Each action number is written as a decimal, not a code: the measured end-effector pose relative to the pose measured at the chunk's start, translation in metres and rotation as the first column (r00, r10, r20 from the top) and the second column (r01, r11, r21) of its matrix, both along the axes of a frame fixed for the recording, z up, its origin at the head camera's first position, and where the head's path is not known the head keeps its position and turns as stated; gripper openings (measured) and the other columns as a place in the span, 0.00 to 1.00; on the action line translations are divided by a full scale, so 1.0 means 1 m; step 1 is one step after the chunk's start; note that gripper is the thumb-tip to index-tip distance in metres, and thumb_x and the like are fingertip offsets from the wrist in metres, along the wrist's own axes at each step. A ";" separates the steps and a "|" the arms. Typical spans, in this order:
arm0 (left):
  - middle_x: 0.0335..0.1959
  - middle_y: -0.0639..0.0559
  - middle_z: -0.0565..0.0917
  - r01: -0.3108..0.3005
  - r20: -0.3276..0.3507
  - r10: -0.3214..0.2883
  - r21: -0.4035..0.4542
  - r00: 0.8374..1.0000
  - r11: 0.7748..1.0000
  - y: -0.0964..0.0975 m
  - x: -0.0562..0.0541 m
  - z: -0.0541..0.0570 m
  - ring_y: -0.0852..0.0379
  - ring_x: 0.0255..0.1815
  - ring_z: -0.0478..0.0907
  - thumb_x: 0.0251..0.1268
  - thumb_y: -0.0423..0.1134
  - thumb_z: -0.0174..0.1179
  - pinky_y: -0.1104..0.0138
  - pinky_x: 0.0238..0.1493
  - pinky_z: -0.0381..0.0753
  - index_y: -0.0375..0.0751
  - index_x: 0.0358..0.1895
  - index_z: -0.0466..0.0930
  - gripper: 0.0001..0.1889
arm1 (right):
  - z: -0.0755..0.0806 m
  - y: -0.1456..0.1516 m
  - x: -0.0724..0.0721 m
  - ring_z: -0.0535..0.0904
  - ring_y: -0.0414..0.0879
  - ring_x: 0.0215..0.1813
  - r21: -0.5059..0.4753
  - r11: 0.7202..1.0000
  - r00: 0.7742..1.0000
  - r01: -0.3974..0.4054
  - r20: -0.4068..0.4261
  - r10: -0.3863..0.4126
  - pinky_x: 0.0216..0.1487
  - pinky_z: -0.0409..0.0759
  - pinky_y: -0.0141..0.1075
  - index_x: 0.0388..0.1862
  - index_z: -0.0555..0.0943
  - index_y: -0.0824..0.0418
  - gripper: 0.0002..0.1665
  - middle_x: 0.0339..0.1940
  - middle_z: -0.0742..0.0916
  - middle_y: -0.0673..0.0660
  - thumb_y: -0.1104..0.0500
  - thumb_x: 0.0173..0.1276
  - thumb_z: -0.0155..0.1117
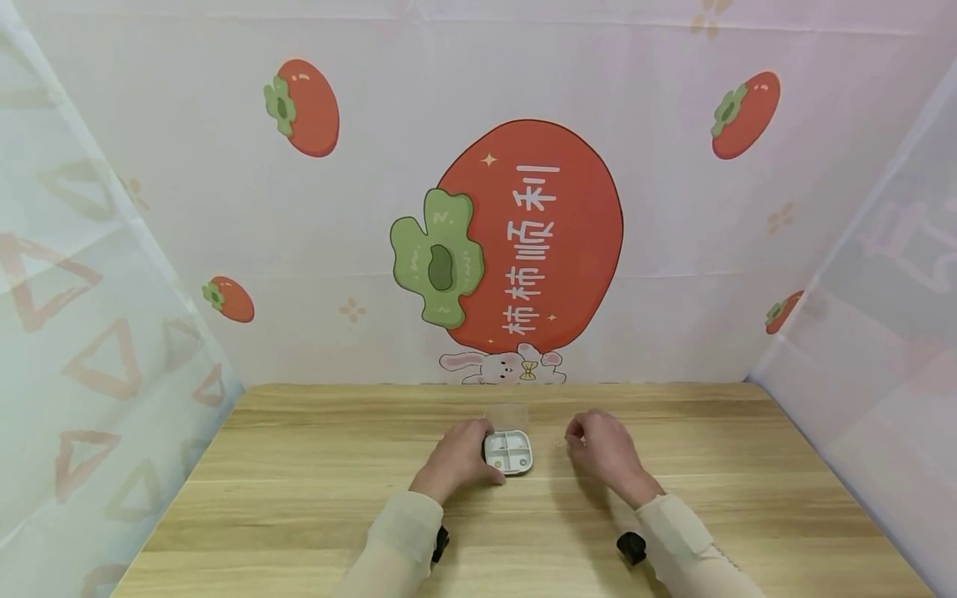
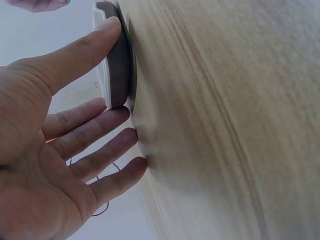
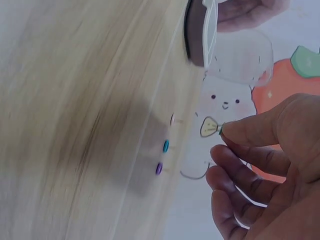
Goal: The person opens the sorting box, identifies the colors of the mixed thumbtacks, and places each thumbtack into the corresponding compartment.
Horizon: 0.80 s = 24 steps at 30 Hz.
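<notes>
- the left hand (image 1: 462,453) holds the small box (image 1: 508,451) by its left side, thumb at the near edge.
- the box lies flat on the table (image 1: 336,465), open side up. it looks almost square, so i cannot tell a long way.
- its clear lid (image 1: 507,414) points to the wall.
- the right hand (image 1: 606,448) pinches a tiny green bit (image 3: 220,129); fingers hide which way it points.
- nearby, a teal bit (image 3: 165,146) and a purple bit (image 3: 159,168) have thin stems pointing up.
</notes>
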<state>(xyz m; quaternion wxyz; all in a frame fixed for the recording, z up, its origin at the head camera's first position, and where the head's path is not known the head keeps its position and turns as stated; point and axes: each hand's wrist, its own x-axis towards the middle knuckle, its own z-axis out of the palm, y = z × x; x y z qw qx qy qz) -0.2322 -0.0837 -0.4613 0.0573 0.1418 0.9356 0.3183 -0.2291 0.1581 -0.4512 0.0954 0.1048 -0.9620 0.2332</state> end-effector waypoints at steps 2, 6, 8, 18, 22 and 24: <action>0.40 0.49 0.81 -0.001 0.001 0.001 -0.004 1.000 1.000 0.000 0.000 0.000 0.53 0.38 0.74 0.38 0.39 0.86 0.55 0.48 0.78 0.34 0.50 0.80 0.32 | 0.000 -0.005 0.001 0.75 0.44 0.31 -0.006 1.000 1.000 -0.011 -0.004 0.011 0.34 0.76 0.42 0.26 0.84 0.58 0.07 0.26 0.82 0.49 0.69 0.58 0.70; 0.39 0.49 0.81 -0.002 0.003 0.002 -0.007 1.000 1.000 0.001 -0.001 -0.001 0.53 0.38 0.74 0.39 0.39 0.86 0.55 0.48 0.78 0.34 0.50 0.80 0.32 | -0.001 -0.016 0.002 0.75 0.43 0.31 -0.010 0.999 0.999 -0.035 0.006 0.035 0.34 0.76 0.41 0.26 0.84 0.57 0.08 0.26 0.81 0.49 0.69 0.59 0.71; 0.39 0.49 0.81 -0.002 0.003 0.002 -0.008 1.000 1.000 0.001 -0.001 0.000 0.53 0.38 0.74 0.39 0.39 0.86 0.55 0.48 0.78 0.34 0.50 0.80 0.32 | -0.002 -0.021 0.003 0.75 0.43 0.31 -0.014 0.999 0.999 -0.049 0.018 0.050 0.35 0.76 0.41 0.26 0.84 0.57 0.08 0.26 0.81 0.49 0.69 0.59 0.71; 0.37 0.50 0.81 0.024 -0.031 -0.024 -0.018 0.999 1.000 -0.001 -0.001 -0.001 0.55 0.35 0.74 0.38 0.39 0.86 0.57 0.42 0.77 0.35 0.45 0.80 0.30 | -0.003 -0.050 0.005 0.73 0.43 0.32 -0.020 0.991 0.990 -0.130 0.057 0.131 0.36 0.75 0.39 0.29 0.86 0.59 0.06 0.27 0.80 0.47 0.68 0.60 0.73; 0.36 0.50 0.81 0.024 -0.035 -0.025 -0.026 0.999 0.999 -0.001 -0.001 -0.001 0.55 0.34 0.74 0.39 0.39 0.85 0.58 0.41 0.78 0.36 0.45 0.80 0.29 | -0.003 -0.060 0.005 0.72 0.42 0.31 -0.010 0.984 0.983 -0.179 0.045 0.179 0.35 0.75 0.38 0.29 0.86 0.59 0.06 0.27 0.79 0.47 0.68 0.60 0.74; 0.36 0.51 0.81 0.024 -0.034 -0.025 -0.027 0.999 0.999 -0.001 -0.002 -0.001 0.55 0.34 0.74 0.39 0.39 0.85 0.58 0.41 0.78 0.36 0.45 0.80 0.28 | -0.003 -0.064 0.006 0.72 0.42 0.32 -0.006 0.979 0.978 -0.205 0.043 0.205 0.35 0.75 0.37 0.29 0.86 0.59 0.06 0.27 0.79 0.47 0.67 0.60 0.74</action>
